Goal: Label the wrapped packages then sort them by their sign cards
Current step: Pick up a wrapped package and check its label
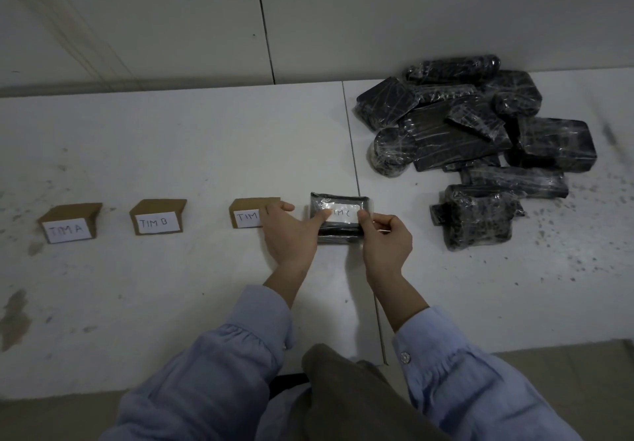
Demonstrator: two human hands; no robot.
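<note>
On mid-desk (171, 286), lying flat: black wrapped package (339, 231), white label (343, 213) reading TIM C on top. Pressed at the label's 9 o'clock end by the thumb of the left hand (291, 238), fingers relaxed and reaching over the neighbouring card. Gripped at the 3 o'clock end by the right hand (386, 245), thumb on the label, fingers curled at the package's edge. Toward 9 o'clock, a row of brown sign cards: third card (245, 215) just beside, part-hidden, then TIM B card (157, 217), then TIM A card (70, 224). At 1 o'clock, well apart, heap of black packages (480, 131).
</note>
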